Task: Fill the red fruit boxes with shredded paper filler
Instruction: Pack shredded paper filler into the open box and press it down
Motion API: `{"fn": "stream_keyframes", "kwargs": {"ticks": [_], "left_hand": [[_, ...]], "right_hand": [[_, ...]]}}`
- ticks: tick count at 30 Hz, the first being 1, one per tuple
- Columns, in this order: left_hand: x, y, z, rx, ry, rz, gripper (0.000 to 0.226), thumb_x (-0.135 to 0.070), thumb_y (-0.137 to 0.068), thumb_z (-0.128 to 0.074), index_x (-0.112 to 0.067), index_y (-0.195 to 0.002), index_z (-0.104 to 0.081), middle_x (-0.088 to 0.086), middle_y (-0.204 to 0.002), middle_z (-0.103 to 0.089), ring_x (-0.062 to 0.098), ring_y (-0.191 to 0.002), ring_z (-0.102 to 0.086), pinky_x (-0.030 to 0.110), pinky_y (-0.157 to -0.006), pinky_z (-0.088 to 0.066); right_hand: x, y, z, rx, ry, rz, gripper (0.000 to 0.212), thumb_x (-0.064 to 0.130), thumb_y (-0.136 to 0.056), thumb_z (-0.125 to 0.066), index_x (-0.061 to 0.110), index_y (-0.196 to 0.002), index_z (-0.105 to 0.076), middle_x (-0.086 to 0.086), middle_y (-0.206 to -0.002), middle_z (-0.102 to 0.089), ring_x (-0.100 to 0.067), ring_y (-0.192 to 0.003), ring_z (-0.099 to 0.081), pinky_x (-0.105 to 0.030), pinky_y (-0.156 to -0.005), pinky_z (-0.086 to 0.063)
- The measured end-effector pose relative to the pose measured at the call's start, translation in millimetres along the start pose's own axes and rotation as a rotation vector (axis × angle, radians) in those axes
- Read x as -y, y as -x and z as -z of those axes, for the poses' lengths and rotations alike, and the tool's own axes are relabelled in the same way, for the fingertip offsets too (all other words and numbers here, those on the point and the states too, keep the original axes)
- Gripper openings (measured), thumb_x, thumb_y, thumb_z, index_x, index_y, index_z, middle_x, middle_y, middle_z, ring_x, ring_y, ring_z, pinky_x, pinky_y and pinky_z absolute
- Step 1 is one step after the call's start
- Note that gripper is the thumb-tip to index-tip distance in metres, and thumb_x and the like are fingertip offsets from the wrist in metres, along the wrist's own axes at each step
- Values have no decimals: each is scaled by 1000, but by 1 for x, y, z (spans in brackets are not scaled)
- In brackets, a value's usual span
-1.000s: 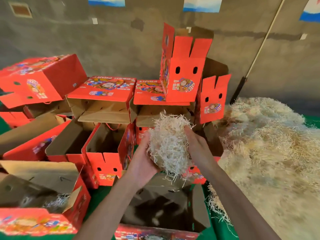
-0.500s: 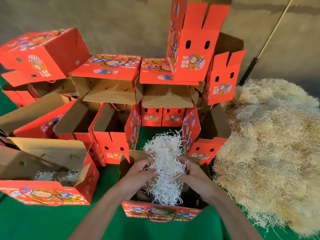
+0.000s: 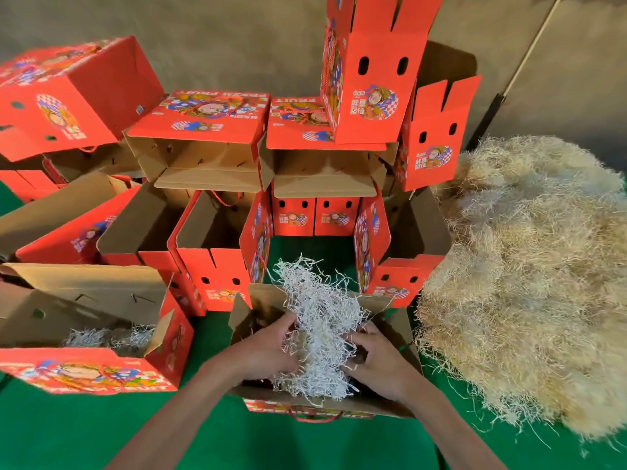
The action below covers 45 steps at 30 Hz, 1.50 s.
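Filler (image 3: 320, 334) sits in the near open box (image 3: 400, 337), half above the rim. Left hand (image 3: 268, 351) and right hand (image 3: 376, 361) each grip the wad from its own side, fingers curled into the strands. Press down evenly and spread it toward the corners. Tuck stray strands below the rim. Bulk pile (image 3: 529, 273) lies right.
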<state>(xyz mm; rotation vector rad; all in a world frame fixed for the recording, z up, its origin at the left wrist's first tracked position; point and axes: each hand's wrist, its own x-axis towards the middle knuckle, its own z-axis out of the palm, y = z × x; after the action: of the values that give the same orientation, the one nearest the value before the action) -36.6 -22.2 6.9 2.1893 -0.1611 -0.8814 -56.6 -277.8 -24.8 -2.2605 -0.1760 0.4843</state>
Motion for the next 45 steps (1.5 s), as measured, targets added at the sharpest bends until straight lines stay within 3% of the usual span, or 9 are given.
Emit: {"fn": "stream_keyframes", "kwargs": {"ticks": [9,14,20,24,29,33,36,41,45], "left_hand": [[14,-21,-7,-91,-468,-117,19,1,-89,-51,-11,-103,-55,0,-108,-44,24,-113,-53,26,-84,-35],[41,-27,-6,-175,-497,-151,30,2,-90,-51,-9,-116,-62,-6,-128,-44,13,-127,-46,28,-104,-34],[31,-31,1,-152,70,-204,31,-8,-91,-62,-20,-119,-67,-22,-116,-63,-3,-102,-63,12,-91,-45],[22,-40,1,-71,127,-173,48,-16,-94,-61,-24,-141,-54,-5,-132,-62,14,-88,-57,30,-76,-44],[20,-44,5,-94,177,-143,88,-29,-84,-80,-13,-156,-30,-3,-157,-35,14,-144,-35,32,-119,-26],[29,-34,20,-169,115,-128,45,-35,-81,-82,-24,-120,-62,-7,-137,-52,4,-102,-56,26,-93,-40],[42,-29,29,-299,-15,-113,22,-31,-85,-79,-30,-93,-60,-6,-126,-59,3,-93,-55,24,-83,-37],[35,-33,25,-405,-77,-91,22,-27,-94,-69,-26,-114,-59,-2,-92,-64,0,-44,-44,16,-47,-37],[14,-33,27,-106,86,-128,54,-51,-85,-74,-43,-134,-51,-15,-139,-47,2,-120,-48,25,-98,-39]], "right_hand": [[-17,1,12,-39,-7,45,26,46,-88,-67,45,-113,-59,31,-115,-53,16,-99,-54,-26,-98,-46],[-20,-2,14,-192,-125,23,45,47,-99,-52,32,-141,-45,21,-129,-57,9,-117,-55,-6,-98,-40],[-6,-16,14,164,-9,-18,89,82,-78,-58,46,-152,-24,26,-153,-34,5,-134,-41,-32,-115,-35],[18,-30,6,235,-224,13,71,49,-79,-79,45,-140,-43,24,-134,-58,2,-127,-52,-36,-113,-40],[19,-32,10,235,-231,7,53,21,-78,-75,29,-128,-61,10,-122,-69,-8,-109,-66,-40,-100,-50],[6,-21,26,113,-82,-76,56,30,-73,-77,12,-123,-60,-18,-119,-66,-30,-96,-69,-52,-87,-55],[-9,-10,39,48,70,-101,60,25,-82,-77,16,-136,-52,-7,-89,-67,-7,-47,-53,-18,-46,-45],[-7,-9,49,-148,354,23,24,22,-90,-67,13,-111,-59,6,-83,-62,-2,-54,-56,-8,-51,-41],[8,-8,43,-30,-166,-56,9,39,-95,-62,35,-101,-57,17,-72,-59,1,-58,-53,-29,-64,-46]]}}
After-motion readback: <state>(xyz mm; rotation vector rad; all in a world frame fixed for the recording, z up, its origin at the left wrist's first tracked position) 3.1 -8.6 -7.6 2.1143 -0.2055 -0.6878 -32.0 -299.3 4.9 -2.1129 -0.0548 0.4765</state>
